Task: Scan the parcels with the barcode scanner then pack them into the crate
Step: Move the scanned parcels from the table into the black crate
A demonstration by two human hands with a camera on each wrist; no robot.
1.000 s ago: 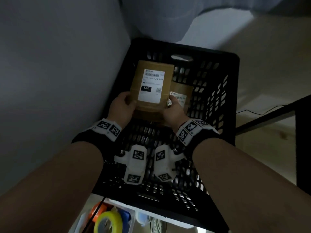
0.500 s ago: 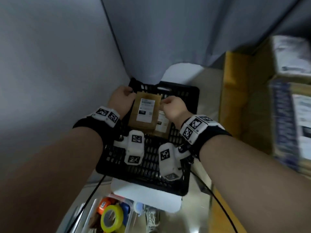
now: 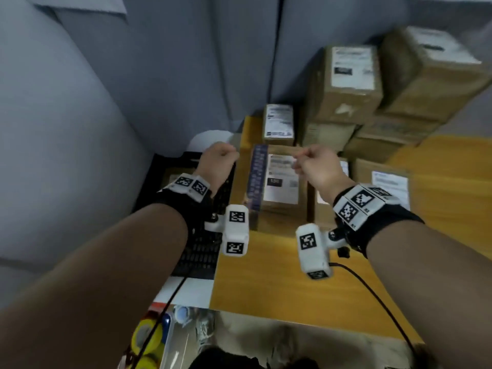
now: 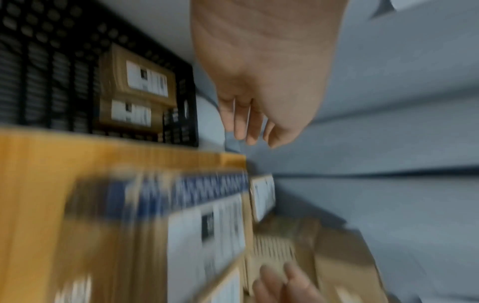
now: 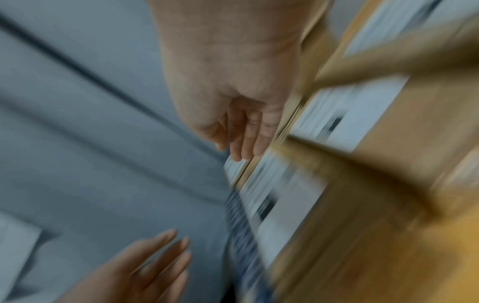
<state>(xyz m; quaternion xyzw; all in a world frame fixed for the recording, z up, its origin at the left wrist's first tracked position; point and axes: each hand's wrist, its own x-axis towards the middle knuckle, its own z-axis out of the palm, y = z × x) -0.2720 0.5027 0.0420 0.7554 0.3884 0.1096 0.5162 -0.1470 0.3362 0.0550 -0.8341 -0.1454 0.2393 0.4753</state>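
Note:
Both my hands are up in the air and hold nothing. My left hand hovers over the black crate, its fingers hanging loose. My right hand is above a brown parcel with a blue side band on the yellow table, fingers loosely curled. Two labelled brown parcels lie stacked in the crate. I see no barcode scanner in any view. Both wrist views are blurred by motion.
More labelled parcels sit on the table: a small one at the back, one under my right wrist, and a tall stack at the right. A black cable crosses the table. Tape rolls lie below the crate. A grey wall stands on the left.
My hands have let go of the parcel now lying in the crate, lifted out and swung right towards the table. The head view turned from the crate to the table's parcels.

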